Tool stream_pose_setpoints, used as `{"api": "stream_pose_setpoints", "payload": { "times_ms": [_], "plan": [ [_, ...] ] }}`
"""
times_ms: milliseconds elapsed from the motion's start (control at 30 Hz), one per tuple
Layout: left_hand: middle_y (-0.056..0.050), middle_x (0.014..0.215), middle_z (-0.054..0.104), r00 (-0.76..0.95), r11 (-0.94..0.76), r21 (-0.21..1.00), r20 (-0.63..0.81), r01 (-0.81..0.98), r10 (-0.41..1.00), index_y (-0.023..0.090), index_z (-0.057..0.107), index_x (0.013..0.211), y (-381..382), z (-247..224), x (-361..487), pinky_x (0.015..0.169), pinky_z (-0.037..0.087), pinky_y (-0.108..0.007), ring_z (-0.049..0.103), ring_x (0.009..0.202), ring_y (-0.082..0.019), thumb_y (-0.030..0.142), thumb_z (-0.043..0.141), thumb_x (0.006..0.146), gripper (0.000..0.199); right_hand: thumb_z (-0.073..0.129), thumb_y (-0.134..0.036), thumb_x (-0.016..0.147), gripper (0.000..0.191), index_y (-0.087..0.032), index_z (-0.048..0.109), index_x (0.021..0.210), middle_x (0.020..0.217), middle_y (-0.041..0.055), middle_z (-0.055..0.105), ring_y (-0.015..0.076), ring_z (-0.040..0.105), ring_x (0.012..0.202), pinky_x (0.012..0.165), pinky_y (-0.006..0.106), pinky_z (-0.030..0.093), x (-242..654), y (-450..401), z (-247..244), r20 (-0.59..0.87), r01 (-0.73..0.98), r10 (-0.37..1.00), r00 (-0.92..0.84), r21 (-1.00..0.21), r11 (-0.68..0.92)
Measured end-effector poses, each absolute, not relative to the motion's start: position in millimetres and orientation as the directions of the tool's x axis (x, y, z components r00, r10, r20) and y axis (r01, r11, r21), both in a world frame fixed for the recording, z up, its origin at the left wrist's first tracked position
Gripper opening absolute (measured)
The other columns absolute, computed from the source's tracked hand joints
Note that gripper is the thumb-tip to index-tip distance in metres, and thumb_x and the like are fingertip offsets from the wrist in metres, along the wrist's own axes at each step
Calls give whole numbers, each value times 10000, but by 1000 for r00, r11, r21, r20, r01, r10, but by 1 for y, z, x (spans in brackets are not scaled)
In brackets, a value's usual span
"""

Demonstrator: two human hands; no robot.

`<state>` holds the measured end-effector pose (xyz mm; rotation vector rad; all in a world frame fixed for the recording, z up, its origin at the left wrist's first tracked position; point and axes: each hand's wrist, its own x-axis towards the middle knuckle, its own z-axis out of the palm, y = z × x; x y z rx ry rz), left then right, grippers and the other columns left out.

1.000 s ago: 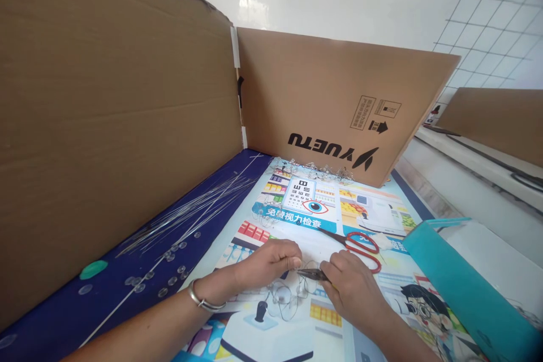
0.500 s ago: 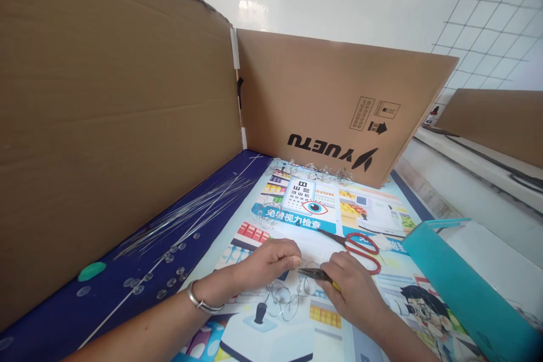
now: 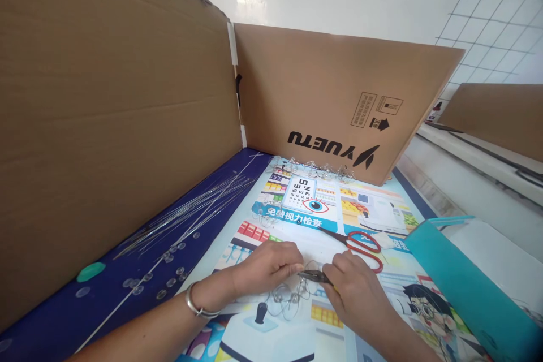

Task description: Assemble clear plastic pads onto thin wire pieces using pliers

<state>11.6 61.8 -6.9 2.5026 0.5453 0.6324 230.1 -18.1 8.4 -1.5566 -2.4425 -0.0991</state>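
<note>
The left hand [image 3: 271,266] seems to pinch the beaded wire [image 3: 294,297], looped below between both hands; the right hand [image 3: 352,285] grips pliers [image 3: 313,276]. Should their tips slip, the wire could kink.

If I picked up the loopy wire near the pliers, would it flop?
The loopy wire probably bends easily because it looks thin. It may keep its shape, since it's already curled. It's likely light, being mostly open loops.
</note>
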Motion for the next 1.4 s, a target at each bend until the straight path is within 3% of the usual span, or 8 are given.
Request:
{"api": "stream_pose_setpoints", "payload": {
  "times_ms": [233, 433, 1033, 1200, 1400],
  "plan": [
    [-23, 751, 578, 805, -829, 488, 356, 273, 474, 163, 561, 816, 63, -9, 11, 644, 384, -223, 511, 690, -128, 291, 357, 935, 269, 493, -220, 823, 65, -216, 533, 772, 779, 26, 494, 190, 413, 770, 702, 332, 292, 227, -20, 10, 230, 915, 894, -385, -32, 403],
    [-23, 743, 572, 799, -830, 491, 371, 264, 473, 161, 555, 810, 62, -9, 11, 634, 379, -224, 504, 686, -128, 281, 354, 936, 266, 489, -209, 821, 69, -210, 533, 768, 776, 26, 493, 183, 417, 769, 742, 337, 301, 228, -20, 9, 237, 911, 895, -379, -75, 405],
    [-6, 707, 524, 714, -636, 760, 372, 133, 593, 148, 524, 736, 61, -7, 15, 618, 381, -213, 477, 658, -108, 298, 374, 932, 289, 464, -206, 827, 69, -206, 530, 808, 801, 27, 502, 173, 445, 767, 776, 334, 323, 230, -18, 2, 256, 908, 894, -369, -106, 405],
    [-5, 687, 516, 689, -608, 783, 367, 134, 624, 147, 532, 730, 59, -4, 15, 606, 378, -217, 471, 645, -111, 321, 368, 931, 313, 469, -204, 825, 59, -204, 522, 799, 785, 24, 504, 165, 456, 755, 662, 284, 326, 229, -18, 5, 236, 910, 904, -355, -132, 392],
    [4, 675, 507, 669, -601, 786, 370, 145, 645, 149, 534, 731, 58, -5, 16, 619, 376, -219, 468, 643, -108, 316, 380, 929, 301, 462, -197, 825, 68, -202, 530, 815, 797, 31, 512, 169, 464, 768, 664, 282, 340, 227, -19, 6, 224, 910, 914, -337, -172, 378]
  ]
}}
